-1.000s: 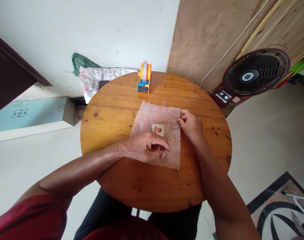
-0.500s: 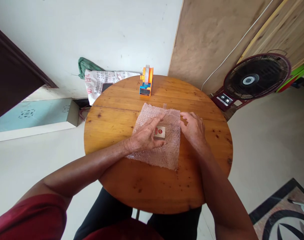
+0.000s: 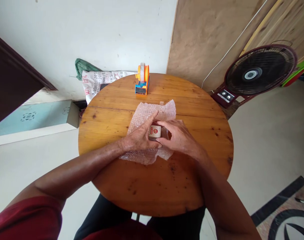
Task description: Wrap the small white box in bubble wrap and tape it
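Observation:
A small pale box with a red print (image 3: 155,131) lies on a sheet of pinkish bubble wrap (image 3: 142,115) on the round wooden table. My left hand (image 3: 140,136) rests on the wrap at the box's left side, thumb and fingers spread around it. From the right, my right hand (image 3: 178,136) folds the wrap's right edge inward, its thumb and fingers curved at the box's right end. Part of the right edge is hidden under that hand.
An orange and blue tape dispenser (image 3: 142,80) stands near the back of the wooden table (image 3: 201,133). Beyond the table are a printed white sack (image 3: 92,83) at the back left and a dark fan (image 3: 256,73) at the right.
My right hand has moved left from the wrap's right edge to the box, bending that edge inward. My left hand stays beside the box.

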Action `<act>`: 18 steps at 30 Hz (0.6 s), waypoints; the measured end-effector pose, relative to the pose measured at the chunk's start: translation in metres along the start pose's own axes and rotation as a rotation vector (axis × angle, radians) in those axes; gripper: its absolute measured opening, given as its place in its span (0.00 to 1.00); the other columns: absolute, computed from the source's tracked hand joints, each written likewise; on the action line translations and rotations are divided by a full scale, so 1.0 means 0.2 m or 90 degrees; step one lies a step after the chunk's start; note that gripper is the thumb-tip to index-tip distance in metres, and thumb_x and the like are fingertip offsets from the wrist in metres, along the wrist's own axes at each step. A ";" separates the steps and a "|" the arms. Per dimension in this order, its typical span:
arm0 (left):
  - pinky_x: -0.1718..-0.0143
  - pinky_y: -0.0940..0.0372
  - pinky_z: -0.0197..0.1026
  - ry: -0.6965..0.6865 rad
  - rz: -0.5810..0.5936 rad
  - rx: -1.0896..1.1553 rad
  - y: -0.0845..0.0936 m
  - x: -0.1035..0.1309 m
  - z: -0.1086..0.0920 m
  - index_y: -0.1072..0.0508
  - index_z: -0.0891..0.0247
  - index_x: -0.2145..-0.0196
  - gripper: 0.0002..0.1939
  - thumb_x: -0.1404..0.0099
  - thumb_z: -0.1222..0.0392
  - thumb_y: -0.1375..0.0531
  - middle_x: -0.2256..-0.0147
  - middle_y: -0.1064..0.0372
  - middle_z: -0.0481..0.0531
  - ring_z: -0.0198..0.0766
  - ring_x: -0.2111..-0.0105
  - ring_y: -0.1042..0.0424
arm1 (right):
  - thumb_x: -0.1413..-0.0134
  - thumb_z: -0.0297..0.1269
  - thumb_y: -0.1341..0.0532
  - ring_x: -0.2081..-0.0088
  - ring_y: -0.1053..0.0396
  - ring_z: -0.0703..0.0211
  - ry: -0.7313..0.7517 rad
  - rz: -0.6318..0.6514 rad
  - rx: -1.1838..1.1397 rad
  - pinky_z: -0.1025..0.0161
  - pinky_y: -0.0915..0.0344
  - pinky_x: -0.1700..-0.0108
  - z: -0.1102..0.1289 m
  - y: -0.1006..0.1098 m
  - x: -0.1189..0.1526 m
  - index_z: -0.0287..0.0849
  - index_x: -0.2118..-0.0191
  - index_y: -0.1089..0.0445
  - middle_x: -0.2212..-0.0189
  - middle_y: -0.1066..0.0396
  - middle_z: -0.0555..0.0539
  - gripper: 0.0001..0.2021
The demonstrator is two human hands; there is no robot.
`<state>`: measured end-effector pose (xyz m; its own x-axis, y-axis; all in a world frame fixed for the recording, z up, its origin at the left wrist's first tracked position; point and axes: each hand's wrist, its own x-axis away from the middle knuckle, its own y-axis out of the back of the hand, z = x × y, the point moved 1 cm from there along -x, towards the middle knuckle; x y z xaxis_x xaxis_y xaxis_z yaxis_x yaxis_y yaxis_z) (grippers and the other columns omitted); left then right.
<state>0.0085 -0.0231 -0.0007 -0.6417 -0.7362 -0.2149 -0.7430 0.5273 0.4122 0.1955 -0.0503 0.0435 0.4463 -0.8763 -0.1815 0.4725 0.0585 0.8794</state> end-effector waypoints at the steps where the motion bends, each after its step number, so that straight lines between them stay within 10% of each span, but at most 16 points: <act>1: 0.39 0.38 0.53 0.001 0.004 0.001 0.00 0.00 0.00 0.67 0.54 0.28 0.62 0.46 0.56 0.30 0.39 0.40 0.60 0.49 0.41 0.35 | 0.49 0.37 0.35 0.49 0.29 0.45 -0.001 0.010 0.004 0.49 0.41 0.46 0.00 0.00 0.00 0.46 0.46 0.30 0.50 0.24 0.44 0.23; 9: 0.41 0.37 0.57 0.027 0.017 0.173 -0.01 -0.02 0.02 0.66 0.56 0.28 0.62 0.46 0.45 0.29 0.40 0.39 0.66 0.53 0.41 0.34 | 0.51 0.38 0.34 0.58 0.27 0.52 -0.106 0.005 -0.020 0.57 0.36 0.54 -0.06 0.14 0.02 0.48 0.58 0.25 0.61 0.22 0.50 0.12; 18: 0.36 0.47 0.62 -0.116 0.124 -0.305 -0.03 -0.01 0.00 0.35 0.62 0.38 0.40 0.45 0.46 0.31 0.38 0.42 0.64 0.60 0.37 0.44 | 0.49 0.38 0.39 0.59 0.29 0.45 -0.339 -0.115 0.195 0.53 0.37 0.57 -0.30 0.34 0.19 0.45 0.53 0.28 0.58 0.23 0.43 0.16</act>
<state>0.0152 -0.0252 -0.0024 -0.8132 -0.5363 -0.2262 -0.4642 0.3632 0.8078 0.2904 -0.0507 0.0699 -0.0966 -0.9816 -0.1645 0.2307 -0.1828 0.9557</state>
